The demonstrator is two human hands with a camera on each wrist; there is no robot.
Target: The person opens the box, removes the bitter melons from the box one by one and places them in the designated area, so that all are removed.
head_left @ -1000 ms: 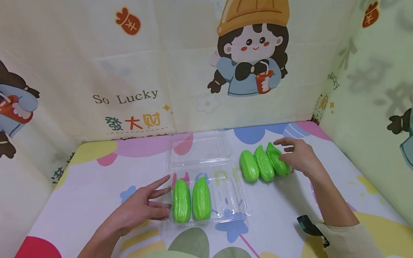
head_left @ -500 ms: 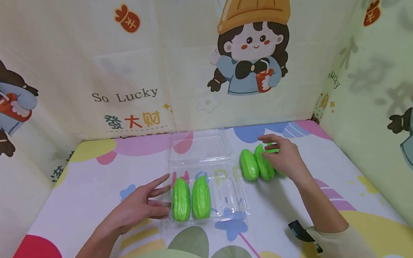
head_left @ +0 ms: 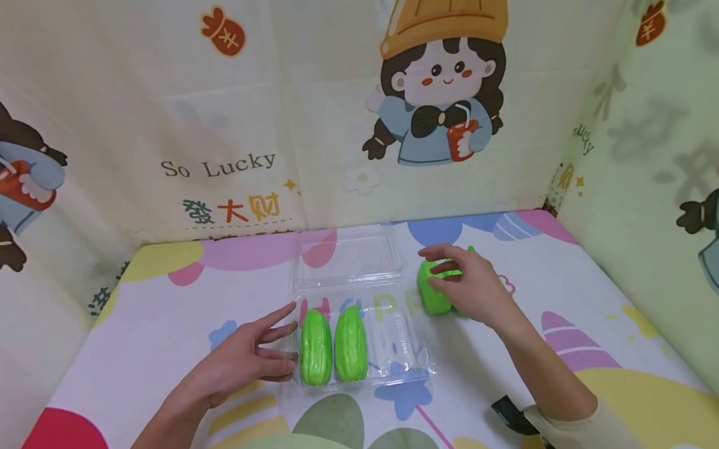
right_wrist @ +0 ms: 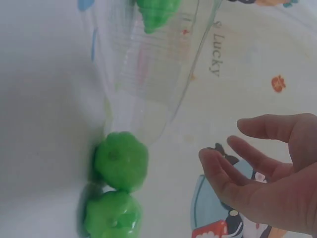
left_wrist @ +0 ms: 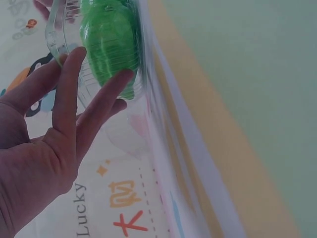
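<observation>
Two green ribbed toy gourds (head_left: 316,349) lie side by side in the left part of a clear plastic clamshell box (head_left: 397,335). My left hand (head_left: 250,358) has its fingers spread against the box's left wall, also seen beside the gourd in the left wrist view. Over a row of more green gourds (head_left: 435,297) to the box's right hovers my right hand (head_left: 470,285), its fingers loosely bent and nothing between them. It hides much of that row. In the right wrist view, the hand (right_wrist: 277,173) is apart from the two lower gourds (right_wrist: 121,161).
The box's clear lid (head_left: 346,259) lies folded back toward the rear wall. A printed cloth (head_left: 137,334) covers the table. Printed curtains (head_left: 315,103) stand at the back and along both sides.
My right hand has moved left across the row, from the far right gourd to above the nearer ones. The gourds, the box and my left hand keep their places.
</observation>
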